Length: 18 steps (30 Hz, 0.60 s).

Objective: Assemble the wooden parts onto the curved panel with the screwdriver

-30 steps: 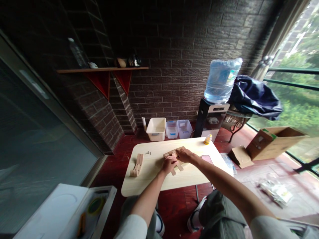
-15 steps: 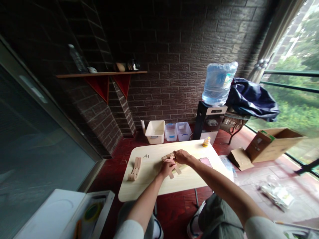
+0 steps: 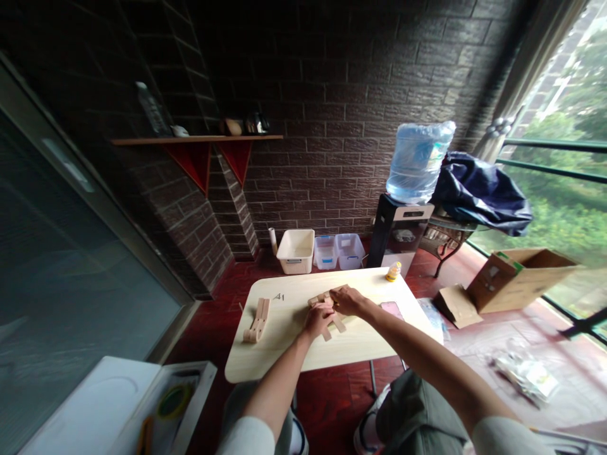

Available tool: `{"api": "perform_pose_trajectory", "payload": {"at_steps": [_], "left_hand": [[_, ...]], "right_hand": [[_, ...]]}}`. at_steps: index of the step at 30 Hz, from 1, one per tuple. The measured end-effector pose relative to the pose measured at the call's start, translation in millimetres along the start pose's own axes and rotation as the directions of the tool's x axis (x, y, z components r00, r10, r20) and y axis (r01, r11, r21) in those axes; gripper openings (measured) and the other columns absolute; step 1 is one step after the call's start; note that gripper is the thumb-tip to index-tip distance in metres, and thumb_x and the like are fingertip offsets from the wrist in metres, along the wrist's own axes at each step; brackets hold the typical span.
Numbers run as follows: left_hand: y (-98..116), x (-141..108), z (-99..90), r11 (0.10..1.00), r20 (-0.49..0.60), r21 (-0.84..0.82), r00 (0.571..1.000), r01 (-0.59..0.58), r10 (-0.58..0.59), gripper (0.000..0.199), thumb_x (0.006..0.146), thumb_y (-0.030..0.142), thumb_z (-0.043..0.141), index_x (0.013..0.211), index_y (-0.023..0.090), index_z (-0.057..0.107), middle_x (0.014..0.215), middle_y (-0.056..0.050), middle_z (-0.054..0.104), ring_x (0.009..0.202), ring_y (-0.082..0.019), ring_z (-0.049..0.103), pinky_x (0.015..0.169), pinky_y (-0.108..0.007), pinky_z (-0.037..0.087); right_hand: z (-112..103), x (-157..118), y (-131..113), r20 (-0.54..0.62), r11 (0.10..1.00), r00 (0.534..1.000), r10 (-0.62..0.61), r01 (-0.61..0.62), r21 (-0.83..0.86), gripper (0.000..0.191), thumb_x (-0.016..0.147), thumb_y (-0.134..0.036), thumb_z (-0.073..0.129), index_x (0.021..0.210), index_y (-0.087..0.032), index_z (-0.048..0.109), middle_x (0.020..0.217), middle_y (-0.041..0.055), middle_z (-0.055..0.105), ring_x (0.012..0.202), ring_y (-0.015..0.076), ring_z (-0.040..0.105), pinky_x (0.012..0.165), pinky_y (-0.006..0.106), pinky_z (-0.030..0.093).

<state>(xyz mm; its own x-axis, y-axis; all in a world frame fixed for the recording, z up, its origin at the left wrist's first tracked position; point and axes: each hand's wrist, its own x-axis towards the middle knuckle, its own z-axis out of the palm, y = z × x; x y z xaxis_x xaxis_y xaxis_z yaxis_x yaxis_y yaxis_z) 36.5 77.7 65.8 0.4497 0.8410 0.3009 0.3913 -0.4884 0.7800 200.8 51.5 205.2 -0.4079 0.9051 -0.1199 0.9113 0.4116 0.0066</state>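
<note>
- Our left hand (image 3: 318, 318) and right hand (image 3: 348, 300) are bunched together over the wood (image 3: 339, 325); fingers are hidden, so we can't tell what the grip pinches.
- Wood's probably light, stiff, not slippery; we'd hold its edges.
- It's mid-worktop (image 3: 279, 354), pale and flat, phone (image 3: 391, 309) to our right.
- Beyond: bins (image 3: 295, 268), dark brick wall (image 3: 308, 170).

From the view's centre: wall shelf (image 3: 196, 139) at 10 o'clock, water bottle (image 3: 418, 164) at 2, cardboard box (image 3: 500, 284) at 3.
</note>
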Motion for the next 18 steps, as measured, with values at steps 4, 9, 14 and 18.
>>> {"api": "perform_pose_trajectory", "payload": {"at_steps": [4, 9, 14, 18], "left_hand": [[0.3, 0.4, -0.5, 0.996, 0.028, 0.044, 0.997, -0.075, 0.073, 0.016, 0.083, 0.025, 0.068, 0.069, 0.02, 0.071, 0.082, -0.007, 0.076, 0.1, -0.027, 0.071, 0.103, -0.052, 0.051], [-0.9, -0.6, 0.0, 0.997, -0.038, 0.048, 0.997, -0.059, 0.061, 0.007, 0.081, 0.021, 0.071, 0.075, 0.02, 0.075, 0.092, -0.009, 0.078, 0.105, -0.028, 0.071, 0.105, -0.052, 0.05], [0.9, -2.0, -2.0, 0.996, -0.011, 0.053, 0.997, -0.071, 0.072, 0.011, 0.082, 0.022, 0.069, 0.072, 0.02, 0.073, 0.092, -0.008, 0.079, 0.105, -0.028, 0.072, 0.105, -0.049, 0.05], [1.5, -2.1, -1.9, 0.997, -0.032, 0.062, 0.998, -0.051, 0.053, 0.008, 0.079, 0.021, 0.07, 0.071, 0.021, 0.073, 0.093, -0.008, 0.079, 0.104, -0.028, 0.072, 0.106, -0.049, 0.049]], "right_hand": [[-0.2, -1.4, -0.5, 0.0, 1.0, 1.0, 0.021, -0.021, -0.002, 0.03, 0.098, -0.027, 0.053, 0.123, -0.012, 0.062, 0.107, 0.019, 0.076, 0.099, 0.0291, 0.074, 0.076, 0.033, 0.053], [-0.8, -1.0, 1.5, 0.015, 1.0, 1.0, 0.008, -0.008, 0.003, 0.032, 0.094, -0.028, 0.061, 0.122, -0.014, 0.063, 0.112, 0.017, 0.076, 0.103, 0.029, 0.073, 0.077, 0.031, 0.053], [-3.4, -1.7, 1.8, 0.026, 1.0, 1.0, 0.006, -0.006, -0.003, 0.028, 0.096, -0.028, 0.058, 0.118, -0.012, 0.065, 0.111, 0.0187, 0.076, 0.101, 0.0288, 0.073, 0.078, 0.031, 0.052], [-5.6, -3.2, 0.4, 0.027, 1.0, 1.0, -0.016, 0.016, 0.0, 0.03, 0.094, -0.03, 0.062, 0.119, -0.014, 0.065, 0.111, 0.0159, 0.076, 0.1, 0.0269, 0.073, 0.077, 0.029, 0.052]]}}
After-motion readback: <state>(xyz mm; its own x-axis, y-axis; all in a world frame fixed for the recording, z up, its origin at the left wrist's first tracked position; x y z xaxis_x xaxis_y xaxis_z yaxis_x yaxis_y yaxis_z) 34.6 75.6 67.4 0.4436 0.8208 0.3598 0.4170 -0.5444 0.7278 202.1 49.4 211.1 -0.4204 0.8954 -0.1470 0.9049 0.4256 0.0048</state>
